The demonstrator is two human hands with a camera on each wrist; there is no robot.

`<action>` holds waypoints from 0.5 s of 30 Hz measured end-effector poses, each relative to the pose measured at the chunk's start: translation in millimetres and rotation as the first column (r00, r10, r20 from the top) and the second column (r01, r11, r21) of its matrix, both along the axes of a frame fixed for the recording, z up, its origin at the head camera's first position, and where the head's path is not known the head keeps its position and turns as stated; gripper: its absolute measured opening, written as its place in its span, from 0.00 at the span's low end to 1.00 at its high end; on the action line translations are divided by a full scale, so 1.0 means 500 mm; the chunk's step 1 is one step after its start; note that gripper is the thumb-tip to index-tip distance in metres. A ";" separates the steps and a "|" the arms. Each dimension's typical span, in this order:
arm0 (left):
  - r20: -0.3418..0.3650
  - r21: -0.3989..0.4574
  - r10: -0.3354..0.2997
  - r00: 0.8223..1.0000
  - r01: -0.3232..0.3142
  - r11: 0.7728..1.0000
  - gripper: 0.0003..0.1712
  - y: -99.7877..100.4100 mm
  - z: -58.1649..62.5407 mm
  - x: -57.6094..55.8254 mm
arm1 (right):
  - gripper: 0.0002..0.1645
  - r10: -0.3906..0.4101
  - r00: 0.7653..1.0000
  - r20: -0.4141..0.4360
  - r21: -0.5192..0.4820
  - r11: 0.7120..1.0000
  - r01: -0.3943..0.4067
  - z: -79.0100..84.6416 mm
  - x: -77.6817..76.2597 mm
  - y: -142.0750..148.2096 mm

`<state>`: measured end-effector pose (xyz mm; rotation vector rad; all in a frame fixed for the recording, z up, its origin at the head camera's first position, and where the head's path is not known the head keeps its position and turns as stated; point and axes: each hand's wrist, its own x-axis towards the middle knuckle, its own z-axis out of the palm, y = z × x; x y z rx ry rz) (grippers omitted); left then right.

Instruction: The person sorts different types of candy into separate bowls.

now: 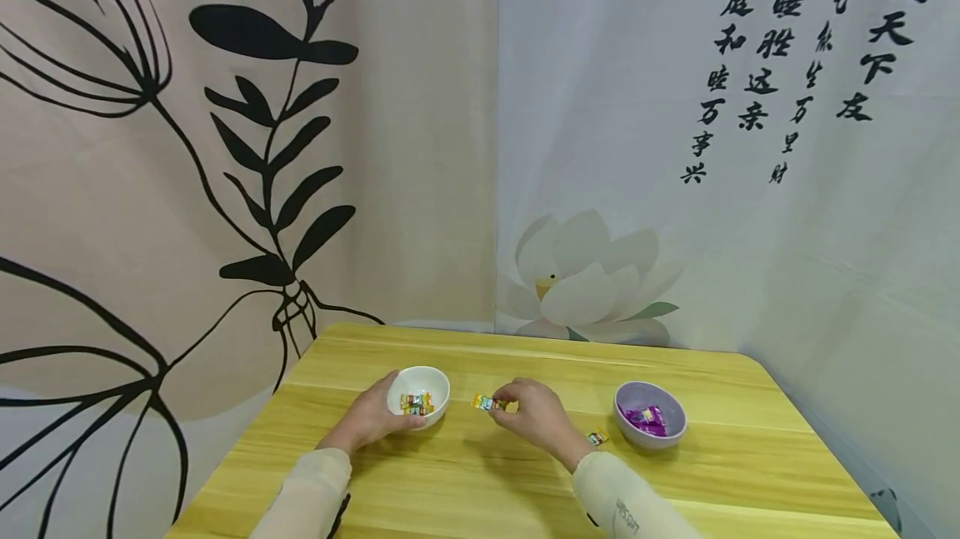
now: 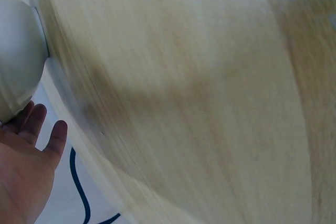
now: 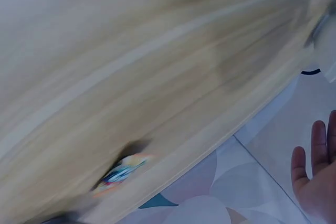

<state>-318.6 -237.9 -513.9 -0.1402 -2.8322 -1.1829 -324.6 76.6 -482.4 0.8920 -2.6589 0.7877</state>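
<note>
My left hand [image 1: 369, 414] grips the side of a white bowl [image 1: 438, 407], its thumb over the near edge; yellow wrapped candies [image 1: 417, 403] lie inside. In the left wrist view, the bowl's outer wall [image 2: 21, 51] shows above the fingers of that hand [image 2: 26, 177]. Just right of the bowl, my right hand [image 1: 536, 416] pinches another yellow wrapped candy [image 1: 482, 401] above the table. Behind that wrist a further wrapped candy [image 1: 597, 437] rests on the tabletop, also seen as a blurred candy [image 3: 123, 172] in the right wrist view.
A light purple bowl [image 1: 628, 426] with purple wrapped candies [image 1: 648, 419] stands to the right on the wooden table [image 1: 525, 356]. Beyond the table's far edge hangs a printed curtain [image 1: 420, 147] with plant drawings and black lettering.
</note>
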 end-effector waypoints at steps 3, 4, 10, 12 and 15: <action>0.000 -0.001 0.002 1.000 -0.002 1.000 0.68 0.000 0.002 0.002 | 0.13 -0.017 1.000 -0.008 -0.014 1.000 0.017 0.005 -0.007 -0.026; -0.001 -0.002 0.003 1.000 -0.003 1.000 0.67 0.000 0.003 0.002 | 0.13 -0.020 1.000 -0.009 -0.018 1.000 0.020 0.007 -0.009 -0.035; -0.002 0.000 0.005 1.000 -0.005 1.000 0.66 0.000 0.004 0.002 | 0.14 -0.033 0.999 -0.038 -0.002 0.999 0.033 0.015 -0.025 -0.084; 0.006 0.004 0.004 1.000 -0.004 1.000 0.66 0.000 0.005 0.003 | 0.14 -0.045 0.998 -0.045 0.009 0.999 0.045 0.017 -0.028 -0.100; 0.017 0.012 -0.003 1.000 0.003 1.000 0.67 0.001 0.005 0.003 | 0.14 -0.051 0.997 -0.060 0.019 0.998 0.052 0.022 -0.028 -0.124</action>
